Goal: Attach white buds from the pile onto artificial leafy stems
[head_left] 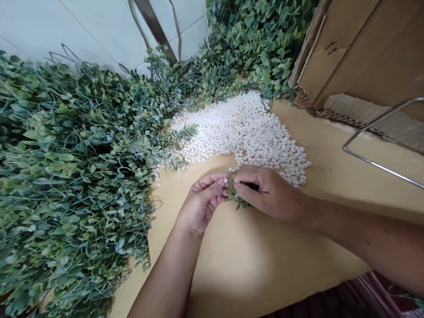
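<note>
Closely, pinched a white bead between thumb and fingers of the left hand; gripped a leafy sprig between thumb and forefinger of the right hand, just right of the bead, with its long axis too hidden to tell. Had the white pile just beyond, on the tan surface, and heaped greenery to the left.

One cam on my head, looking fwd & down at my hands from close above, facing tabletop w/ wall behind.
</note>
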The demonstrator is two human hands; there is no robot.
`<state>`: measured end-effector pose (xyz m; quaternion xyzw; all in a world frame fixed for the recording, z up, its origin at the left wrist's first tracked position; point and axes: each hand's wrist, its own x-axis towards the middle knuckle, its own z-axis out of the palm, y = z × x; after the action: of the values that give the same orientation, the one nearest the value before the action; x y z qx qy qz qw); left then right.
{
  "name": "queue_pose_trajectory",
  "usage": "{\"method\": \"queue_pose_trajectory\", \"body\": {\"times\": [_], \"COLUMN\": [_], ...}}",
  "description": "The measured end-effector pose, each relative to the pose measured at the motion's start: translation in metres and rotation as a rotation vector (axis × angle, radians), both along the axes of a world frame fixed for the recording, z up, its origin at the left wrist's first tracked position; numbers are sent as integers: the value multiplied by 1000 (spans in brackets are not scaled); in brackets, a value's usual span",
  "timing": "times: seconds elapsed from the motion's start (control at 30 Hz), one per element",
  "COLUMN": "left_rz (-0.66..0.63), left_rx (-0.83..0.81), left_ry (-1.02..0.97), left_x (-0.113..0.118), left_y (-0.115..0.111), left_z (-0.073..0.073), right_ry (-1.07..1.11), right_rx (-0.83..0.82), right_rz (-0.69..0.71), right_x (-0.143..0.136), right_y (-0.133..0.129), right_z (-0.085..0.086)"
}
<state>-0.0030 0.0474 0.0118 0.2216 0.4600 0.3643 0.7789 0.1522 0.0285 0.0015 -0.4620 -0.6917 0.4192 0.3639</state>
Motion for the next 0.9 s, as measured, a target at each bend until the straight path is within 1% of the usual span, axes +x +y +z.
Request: {"method": "queue_pose_trajectory", "body": {"times": [0.1,0.3,0.57,0.7,0.9], "left_rz": [-9,-27,-34,-52,-80], "left_rx": [-11,5,-9,22,64], "left_ry": [-3,51,41,95,148], "left_x": [-1,-1,0,0,1], "left_y": [0,1,1,1,1], "left_z": [0,0,1,1,1], "right_ry": [11,2,-48,-89,-132], "right_rx": [4,5,-19,-49,-38], "right_rz": [-5,-6,-19,-23,-16], "right_x": [0,1,0,1,1], "right_y": [-1,-1,-1,-1,0], "right_z": [0,0,2,2,2]}}
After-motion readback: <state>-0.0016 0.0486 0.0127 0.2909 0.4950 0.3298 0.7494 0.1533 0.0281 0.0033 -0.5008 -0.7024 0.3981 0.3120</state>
